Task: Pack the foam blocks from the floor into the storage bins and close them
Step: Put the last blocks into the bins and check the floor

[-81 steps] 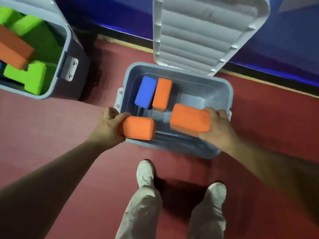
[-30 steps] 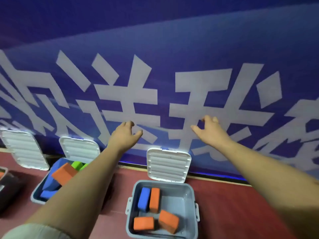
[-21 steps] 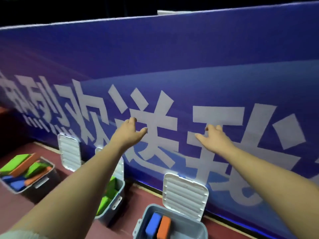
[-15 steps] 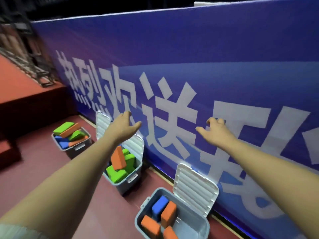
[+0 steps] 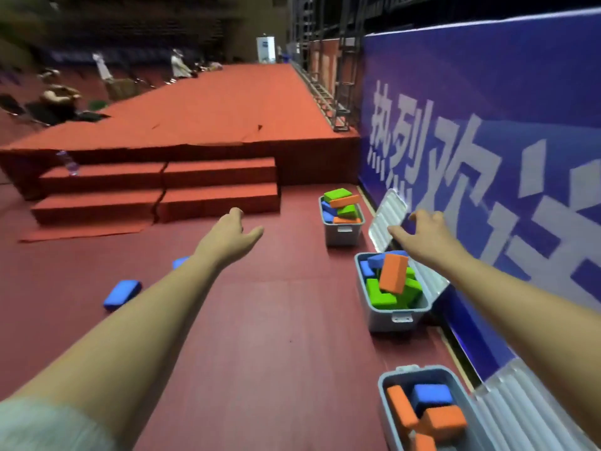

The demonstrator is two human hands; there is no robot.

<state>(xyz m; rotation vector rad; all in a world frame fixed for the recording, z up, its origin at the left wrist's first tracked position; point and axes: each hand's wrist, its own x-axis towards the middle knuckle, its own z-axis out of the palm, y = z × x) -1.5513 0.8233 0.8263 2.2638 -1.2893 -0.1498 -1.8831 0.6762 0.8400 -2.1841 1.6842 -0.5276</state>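
Three grey storage bins stand open along the blue banner wall. The nearest bin (image 5: pixel 387 415) at bottom right holds orange and blue foam blocks. The middle bin (image 5: pixel 390 319) is piled with green, blue and orange blocks, and the far bin (image 5: pixel 341 231) is heaped too. A blue foam block (image 5: pixel 122 292) lies on the red floor at left, and another blue block (image 5: pixel 179 262) shows just behind my left forearm. My left hand (image 5: pixel 229 237) and my right hand (image 5: pixel 419 236) are stretched forward in the air, fingers apart, holding nothing.
The blue banner wall (image 5: pixel 487 141) runs along the right. Red carpeted steps (image 5: pixel 156 196) lead up to a raised stage at the back left, with a water bottle (image 5: pixel 70 162) on a step. People sit and stand in the far background.
My view has swung left from the banner wall to the floor and stage. Both hands stay raised and empty. Loose blue blocks on the floor have come into sight.
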